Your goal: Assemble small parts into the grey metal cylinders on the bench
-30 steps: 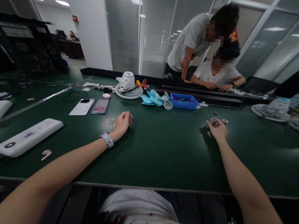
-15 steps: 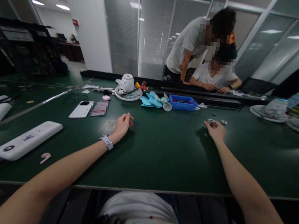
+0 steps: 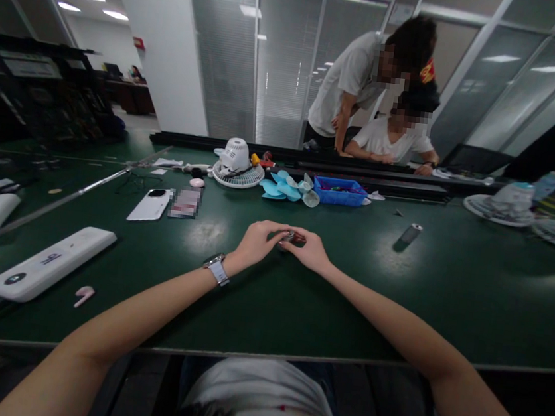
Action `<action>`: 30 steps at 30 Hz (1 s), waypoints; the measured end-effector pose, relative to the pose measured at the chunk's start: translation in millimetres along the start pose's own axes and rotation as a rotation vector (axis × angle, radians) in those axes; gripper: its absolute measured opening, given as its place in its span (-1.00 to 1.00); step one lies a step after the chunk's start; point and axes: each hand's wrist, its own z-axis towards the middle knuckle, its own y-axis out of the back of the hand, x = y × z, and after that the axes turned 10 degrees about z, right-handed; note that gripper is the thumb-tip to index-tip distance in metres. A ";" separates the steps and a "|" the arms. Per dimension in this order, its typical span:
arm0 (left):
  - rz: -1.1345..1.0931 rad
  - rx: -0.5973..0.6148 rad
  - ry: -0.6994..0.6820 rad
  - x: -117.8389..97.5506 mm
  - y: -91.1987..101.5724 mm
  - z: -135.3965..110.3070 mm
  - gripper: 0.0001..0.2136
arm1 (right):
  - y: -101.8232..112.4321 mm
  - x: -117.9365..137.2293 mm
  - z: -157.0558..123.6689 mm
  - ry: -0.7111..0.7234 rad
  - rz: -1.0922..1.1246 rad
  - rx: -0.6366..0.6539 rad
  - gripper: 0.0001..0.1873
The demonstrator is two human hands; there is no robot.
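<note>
Both my hands meet over the middle of the table, their fingertips closed around a small grey metal cylinder [image 3: 290, 235]. My left hand [image 3: 258, 240], with a watch on its wrist, grips it from the left. On the other side, my right hand [image 3: 311, 249] pinches it between thumb and fingers. Most of the cylinder is hidden by my fingers. A similar grey metal cylinder [image 3: 409, 233] with a lighter end rests on the green table [image 3: 325, 314] to the right, apart from my hands.
Toward the back are a white fan part [image 3: 236, 156], light-blue fan blades [image 3: 283, 185] and a blue tray [image 3: 339, 192] of small parts. At left lie a phone [image 3: 149, 205], a white power bank [image 3: 51, 262] and a pink earbud [image 3: 84, 294]. Two people are across the table.
My right hand has carried one cylinder leftward from beside the other, which stays on the table. My left hand has moved right and closed on the carried cylinder.
</note>
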 end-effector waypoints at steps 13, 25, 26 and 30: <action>-0.011 -0.171 0.110 -2.1 1.3 13.5 -0.84 | -8.3 -2.5 -5.9 -0.030 -0.068 0.002 -0.57; -0.081 0.046 0.209 60.5 3.4 -17.4 -0.71 | -8.6 -1.2 -7.6 -0.047 -0.048 0.011 -0.53; -0.097 0.053 0.214 62.2 2.7 -17.7 -0.70 | -9.5 -1.2 -8.1 -0.045 -0.042 0.016 -0.53; -0.188 0.027 0.270 65.5 2.0 -15.4 -0.69 | 3.4 -8.0 -3.5 -0.028 -0.007 -0.014 -0.52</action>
